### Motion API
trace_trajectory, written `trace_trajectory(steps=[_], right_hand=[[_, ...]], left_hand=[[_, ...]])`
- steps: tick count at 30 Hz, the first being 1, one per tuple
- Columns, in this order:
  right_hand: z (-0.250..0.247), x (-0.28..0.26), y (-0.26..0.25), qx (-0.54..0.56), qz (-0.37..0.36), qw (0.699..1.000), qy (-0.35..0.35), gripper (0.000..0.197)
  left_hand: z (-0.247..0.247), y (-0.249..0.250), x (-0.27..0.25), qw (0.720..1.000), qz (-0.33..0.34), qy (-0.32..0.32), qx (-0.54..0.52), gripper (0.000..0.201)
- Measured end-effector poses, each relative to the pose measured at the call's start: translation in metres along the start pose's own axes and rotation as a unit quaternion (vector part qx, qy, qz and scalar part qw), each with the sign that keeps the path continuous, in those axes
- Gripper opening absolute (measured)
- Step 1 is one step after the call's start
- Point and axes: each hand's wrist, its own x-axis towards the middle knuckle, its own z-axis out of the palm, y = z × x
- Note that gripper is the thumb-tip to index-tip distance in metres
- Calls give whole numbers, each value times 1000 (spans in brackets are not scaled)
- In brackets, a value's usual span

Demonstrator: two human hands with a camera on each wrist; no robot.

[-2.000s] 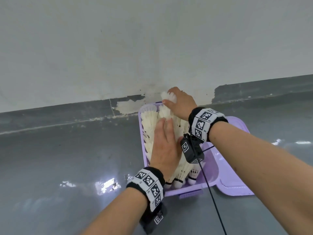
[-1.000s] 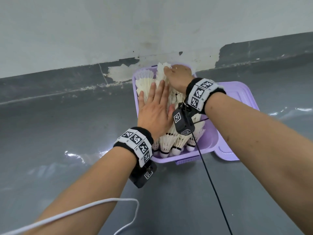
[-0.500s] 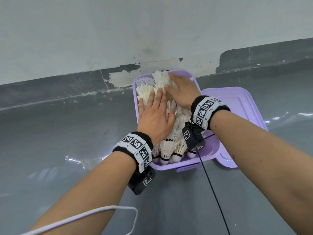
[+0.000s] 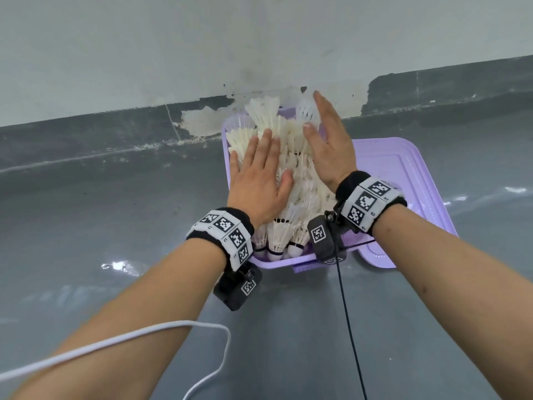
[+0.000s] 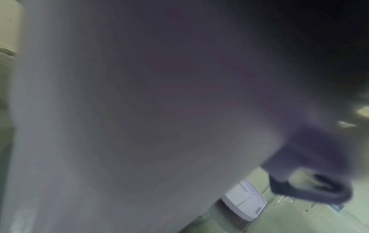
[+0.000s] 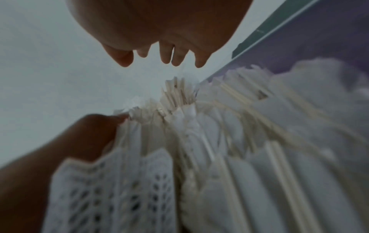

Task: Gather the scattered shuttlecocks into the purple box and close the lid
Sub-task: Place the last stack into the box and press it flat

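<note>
Purple box (image 4: 230, 157) sits on the floor against the wall, at 12 o'clock from me, heaped with shuttlecocks (image 4: 291, 168). Its lid (image 4: 403, 180) lies flat at the box's 3 o'clock, touching it.

Left hand (image 4: 259, 180): flat, fingers straight, pressing the pile on its 9 o'clock half. Right hand (image 4: 328, 145): fingers straight, raised off the feathers at the 1 o'clock corner, holding nothing.

Risks, as I judge them: the pile stands above the rim, so the lid may not seat, and forcing it could crush feathers. Skirts at 12 o'clock overhang the far wall; if the left palm lets go, they may spring up and spill toward the wall.

Against half a second earlier: the right hand lay flat on the pile, now it is lifted and shifted toward the far right corner. Left hand unchanged. Left wrist view too blurred to use.
</note>
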Motion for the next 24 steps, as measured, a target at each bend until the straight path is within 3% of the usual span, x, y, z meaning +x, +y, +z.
trace_trajectory(steps=[5, 11, 14, 17, 20, 24], right_hand=[[-17, -24, 9, 50, 121, 981, 141, 46], [-52, -52, 38, 47, 223, 949, 217, 35], [-65, -66, 60, 3, 278, 934, 225, 34], [-69, -84, 81, -59, 315, 929, 183, 38], [-60, -102, 96, -129, 309, 938, 92, 42], [-41, -120, 103, -251, 272, 927, -60, 36]], left_hand=[[-5, 2, -3, 998, 8, 44, -40, 64], [-20, 7, -12, 990, 23, 79, -113, 56], [-23, 0, -18, 981, -13, 108, -162, 49], [-20, -16, -20, 968, -85, 142, -190, 51], [-23, -27, -19, 945, -173, 169, -218, 51], [-26, -32, -9, 907, -330, 54, -254, 55]])
